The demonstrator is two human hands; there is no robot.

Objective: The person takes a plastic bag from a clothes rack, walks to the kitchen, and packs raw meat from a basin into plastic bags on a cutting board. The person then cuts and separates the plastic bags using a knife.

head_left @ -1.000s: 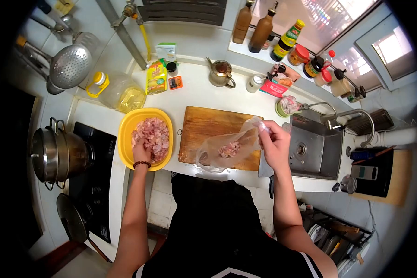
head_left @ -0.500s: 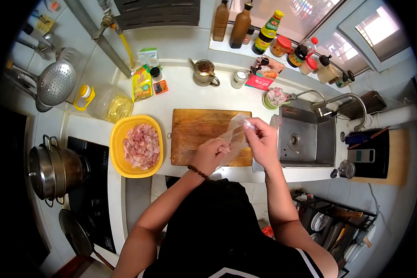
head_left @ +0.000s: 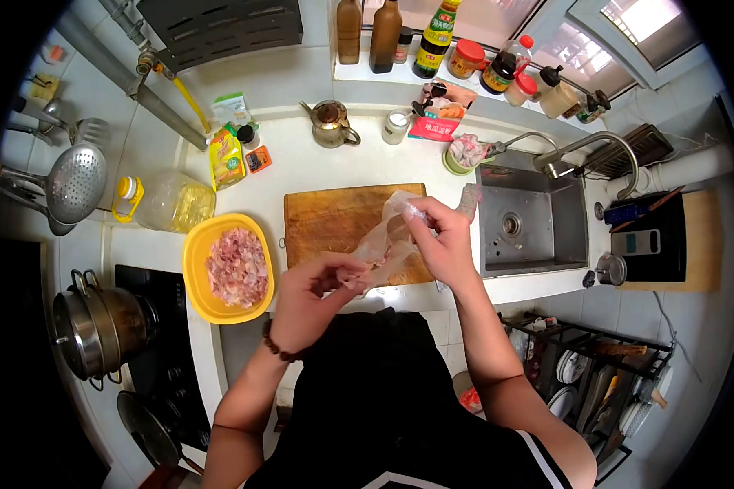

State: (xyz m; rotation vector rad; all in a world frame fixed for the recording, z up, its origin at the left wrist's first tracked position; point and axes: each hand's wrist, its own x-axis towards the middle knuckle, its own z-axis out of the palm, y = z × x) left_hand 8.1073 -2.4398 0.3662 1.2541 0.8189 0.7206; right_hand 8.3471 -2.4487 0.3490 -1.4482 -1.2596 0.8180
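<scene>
A clear plastic bag [head_left: 391, 244] with some raw meat inside hangs over the wooden cutting board [head_left: 326, 216]. My right hand [head_left: 439, 236] pinches the bag's upper right part. At its lower left, my left hand [head_left: 314, 293], with a beaded bracelet on the wrist, has its fingers curled at the plastic; what lies between them is too small to tell. Left of the board, a yellow basin [head_left: 191, 265] holds chopped raw meat [head_left: 238, 267].
An oil jug [head_left: 175, 200], seasoning packets, a teapot [head_left: 332, 124] and a small jar [head_left: 395, 128] stand along the back. The sink [head_left: 534, 220] is at the right, bottles line the sill, and the pot [head_left: 90, 326] sits on the left by the stove.
My left hand has gone from the basin to the bag, then slightly left along its edge. My right hand still holds the bag. The camera view has shifted.
</scene>
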